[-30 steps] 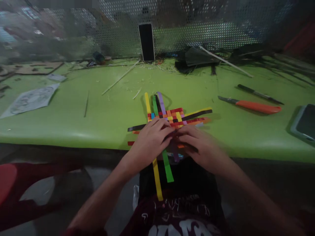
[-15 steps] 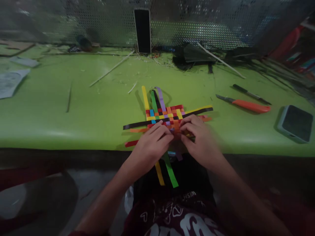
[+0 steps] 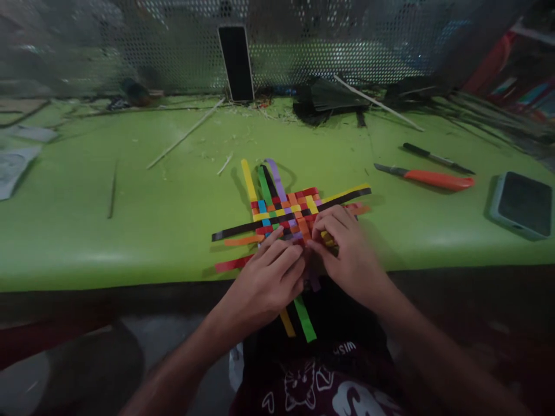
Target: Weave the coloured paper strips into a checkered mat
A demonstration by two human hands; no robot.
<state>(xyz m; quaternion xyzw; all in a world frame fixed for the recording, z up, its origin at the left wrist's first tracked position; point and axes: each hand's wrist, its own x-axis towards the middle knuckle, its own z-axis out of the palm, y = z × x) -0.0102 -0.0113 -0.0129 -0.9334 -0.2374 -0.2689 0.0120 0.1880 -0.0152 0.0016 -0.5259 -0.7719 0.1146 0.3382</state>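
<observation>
A woven mat of coloured strips (image 3: 286, 211) lies at the front edge of the green table, its loose ends sticking out on all sides. My left hand (image 3: 274, 266) rests over its near left part, fingers bent and pressed on the weave near the red and purple strips. On the near right part, my right hand (image 3: 340, 237) pinches at an orange strip (image 3: 303, 229), thumb and forefinger close together. A long black strip (image 3: 236, 231) runs across the mat. Green and yellow ends hang below the edge, past my left hand. The fingertips partly hide what they grip.
On the right of the table (image 3: 173, 219) lie a red-handled knife (image 3: 437, 179), a black-handled knife (image 3: 433, 156) and a phone in a case (image 3: 524, 202). Another phone (image 3: 236, 63) leans on the mesh at the back. Sticks, dark strips (image 3: 329, 95) and paper (image 3: 17, 167) are scattered about.
The view has shifted slightly. My left hand has drawn down a little toward the near edge of the mat. My right hand remains at the near right of the weave.
</observation>
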